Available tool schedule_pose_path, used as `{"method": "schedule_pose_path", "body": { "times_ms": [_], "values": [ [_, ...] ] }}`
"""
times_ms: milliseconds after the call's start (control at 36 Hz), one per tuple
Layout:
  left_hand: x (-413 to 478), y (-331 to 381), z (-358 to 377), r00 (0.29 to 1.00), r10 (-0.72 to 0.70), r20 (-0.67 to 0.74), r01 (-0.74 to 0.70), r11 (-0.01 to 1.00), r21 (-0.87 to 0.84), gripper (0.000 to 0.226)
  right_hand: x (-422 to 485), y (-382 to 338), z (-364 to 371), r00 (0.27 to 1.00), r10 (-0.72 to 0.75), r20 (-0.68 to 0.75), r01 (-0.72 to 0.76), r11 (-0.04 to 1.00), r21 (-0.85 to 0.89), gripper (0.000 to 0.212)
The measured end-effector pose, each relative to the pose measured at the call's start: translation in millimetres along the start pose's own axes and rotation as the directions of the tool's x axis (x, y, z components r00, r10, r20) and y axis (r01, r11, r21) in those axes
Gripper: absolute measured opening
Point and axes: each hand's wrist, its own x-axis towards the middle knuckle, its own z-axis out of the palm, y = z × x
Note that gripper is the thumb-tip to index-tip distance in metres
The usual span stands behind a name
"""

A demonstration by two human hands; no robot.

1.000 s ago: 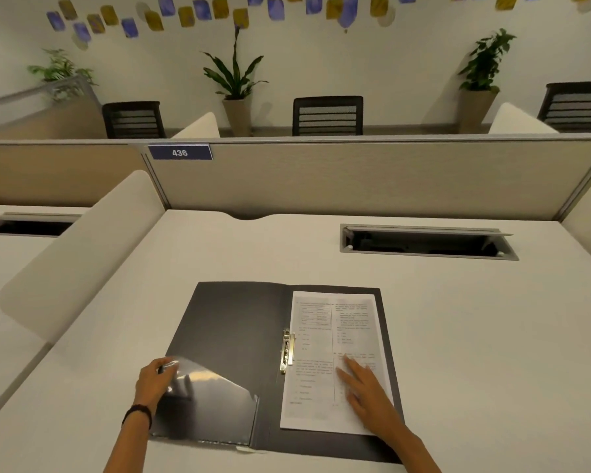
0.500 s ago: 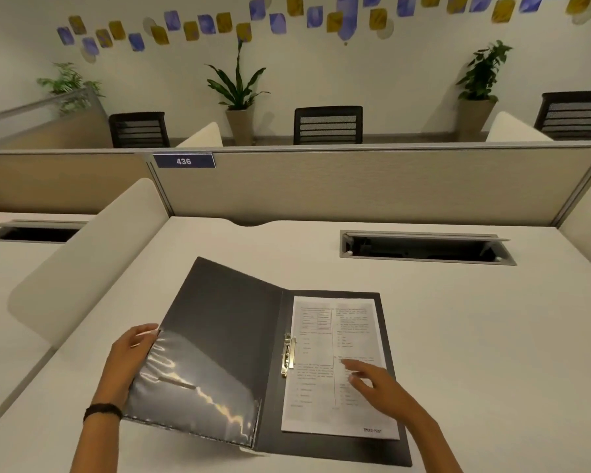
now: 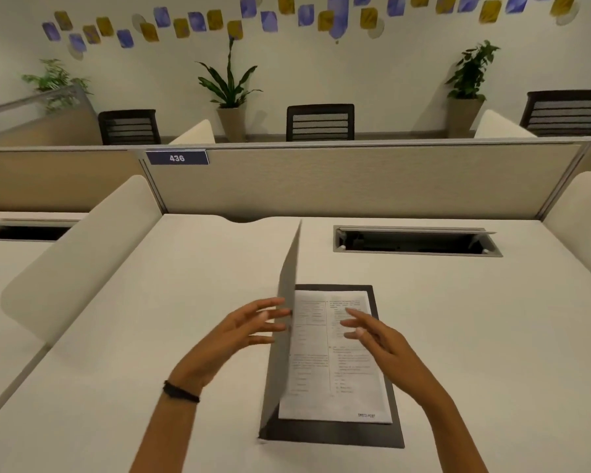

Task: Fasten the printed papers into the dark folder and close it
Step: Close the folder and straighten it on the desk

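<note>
The dark folder (image 3: 331, 434) lies on the white desk in front of me. Its front cover (image 3: 287, 288) stands almost upright along the spine, seen nearly edge-on. The printed papers (image 3: 335, 380) lie flat on the back panel. My left hand (image 3: 232, 336), fingers spread, rests its fingertips against the outer side of the raised cover. My right hand (image 3: 379, 339) hovers just above the papers with fingers apart and holds nothing. The cover hides the metal fastener.
An open cable hatch (image 3: 417, 241) is set into the desk behind the folder on the right. A rounded cream side divider (image 3: 79, 268) stands at the left, another (image 3: 580, 213) at the right. A beige partition (image 3: 355, 179) closes the back.
The folder's cover has swung up from flat on the desk to nearly vertical, pushed by my left hand. My right hand has lifted off the papers.
</note>
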Motion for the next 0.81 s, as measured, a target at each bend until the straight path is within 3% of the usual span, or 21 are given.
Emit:
{"method": "schedule_pose_path", "body": {
  "times_ms": [111, 222, 417, 528, 639, 722, 806],
  "values": [
    [28, -36, 28, 0.993, -0.11, 0.042, 0.109, 0.993, 0.034, 0.034, -7, 0, -6, 0.994, 0.045, -0.1, -0.046, 0.999, -0.011, 0.044],
    [45, -84, 51, 0.986, -0.153, -0.074, 0.162, 0.976, 0.145, 0.024, -13, 16, -11, 0.98, 0.128, -0.15, -0.128, 0.992, 0.007, 0.053],
    [49, -146, 75, 0.974, -0.062, -0.22, 0.151, 0.896, 0.418, 0.036, -25, 72, -1, 0.944, 0.284, -0.166, -0.296, 0.954, -0.051, 0.052],
    [44, -170, 83, 0.969, 0.03, -0.243, 0.115, 0.822, 0.558, 0.04, -34, 107, 17, 0.94, 0.322, -0.113, -0.337, 0.926, -0.171, 0.052],
    [41, -188, 87, 0.971, 0.086, -0.224, 0.101, 0.701, 0.706, 0.041, -39, 136, 43, 0.953, 0.234, -0.191, -0.29, 0.887, -0.359, 0.05],
    [41, -190, 88, 0.968, 0.106, -0.229, 0.096, 0.684, 0.723, 0.041, -44, 153, 64, 0.968, 0.103, -0.228, -0.218, 0.794, -0.567, 0.049],
    [41, -191, 88, 0.965, 0.12, -0.232, 0.09, 0.679, 0.728, 0.041, -53, 168, 77, 0.981, 0.006, -0.195, -0.137, 0.736, -0.663, 0.048]
  ]
}}
